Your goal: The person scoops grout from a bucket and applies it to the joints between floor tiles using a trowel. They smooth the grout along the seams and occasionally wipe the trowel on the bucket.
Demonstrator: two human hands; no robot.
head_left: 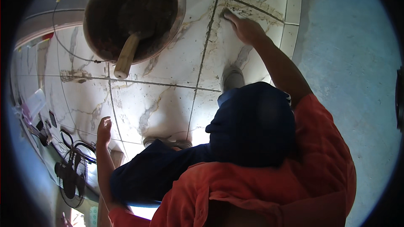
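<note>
Tiled floor (176, 69): across the middle and top of the frame; we see white, veined tiles with dark smears along the joints.
Bucket (181, 5): upper left, on the tiles, probably set there to be within reach.
Fan (73, 174): lower left, well apart from the bucket.
Tool (126, 56): in the bucket, its wooden handle leaning out over the rim toward us, likely for easy picking up; we lose its other end in the dark.
Right hand (245, 28): upper middle, arm stretched, fingertips down on a tile; we cannot tell whether they grip anything.
Left hand (104, 132): left side, fingers loosely bent, nothing visible in it, perhaps held out for balance.
</note>
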